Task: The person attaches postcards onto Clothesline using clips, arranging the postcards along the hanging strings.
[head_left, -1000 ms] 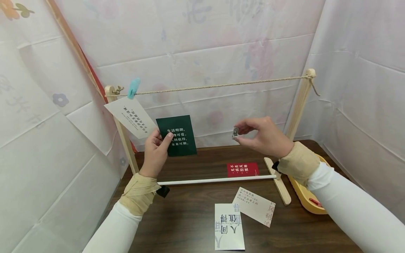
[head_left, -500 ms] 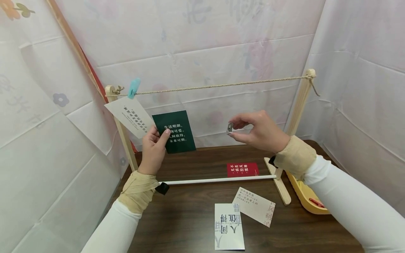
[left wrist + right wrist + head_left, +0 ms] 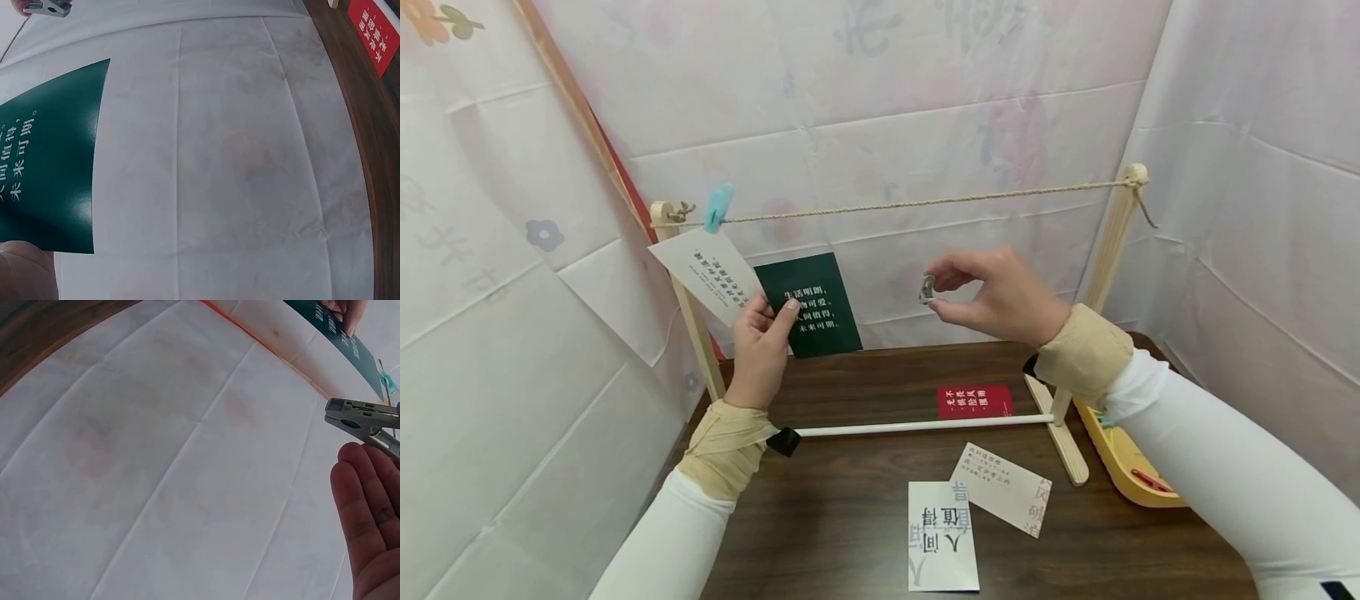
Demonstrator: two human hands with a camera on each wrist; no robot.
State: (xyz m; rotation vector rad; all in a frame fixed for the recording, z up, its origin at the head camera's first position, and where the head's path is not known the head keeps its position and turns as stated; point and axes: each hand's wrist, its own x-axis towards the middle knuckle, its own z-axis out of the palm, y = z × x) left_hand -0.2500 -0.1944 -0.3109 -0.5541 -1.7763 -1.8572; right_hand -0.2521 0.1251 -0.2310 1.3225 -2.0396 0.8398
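My left hand (image 3: 762, 346) pinches a dark green card (image 3: 812, 304) with white writing by its lower left side, thumb across the front. The card is held upright below the string (image 3: 880, 206). To its right, my right hand (image 3: 1000, 292) grips a small grey clothespin (image 3: 927, 289) between thumb and fingers. In the right wrist view the clothespin (image 3: 359, 422) points toward the green card (image 3: 340, 337). A white card (image 3: 707, 271) hangs tilted from the string by a blue clothespin (image 3: 718, 208), partly behind my left hand.
Wooden posts (image 3: 1112, 267) hold the string, with a white rod (image 3: 917, 427) low between them. On the table lie a red card (image 3: 975, 402), a beige card (image 3: 1007, 492) and a white card (image 3: 942, 558). A yellow tray (image 3: 1123, 475) stands at the right.
My right hand has moved left and slightly up with the grey clothespin, nearer the green card. My left hand has lifted the green card a little up and left.
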